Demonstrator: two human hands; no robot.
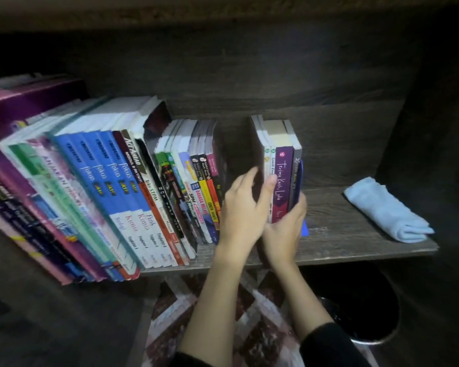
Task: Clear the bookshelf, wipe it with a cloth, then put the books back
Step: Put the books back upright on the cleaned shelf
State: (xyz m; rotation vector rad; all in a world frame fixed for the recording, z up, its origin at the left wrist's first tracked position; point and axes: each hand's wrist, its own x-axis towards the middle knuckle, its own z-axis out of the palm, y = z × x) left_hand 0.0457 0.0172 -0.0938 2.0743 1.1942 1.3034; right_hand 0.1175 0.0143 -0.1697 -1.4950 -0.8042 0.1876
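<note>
Head view: at the bottom of the frame two forearms in dark sleeves reach up over a patterned floor covering (170, 327), with a dark round bin (368, 313) at lower right. At mid-frame both hands meet on a small group of books (282, 181) standing upright on the wooden shelf (342, 239). The right hand (284, 229) curls round their lower right side, gripping them. The left hand (245, 205) lies with straight fingers against their left cover, thumb on the spines. A gap separates this group from the row of books (117, 181) leaning across the left half. A folded light-blue cloth (387, 210) lies at the shelf's right end, well apart from the hands.
</note>
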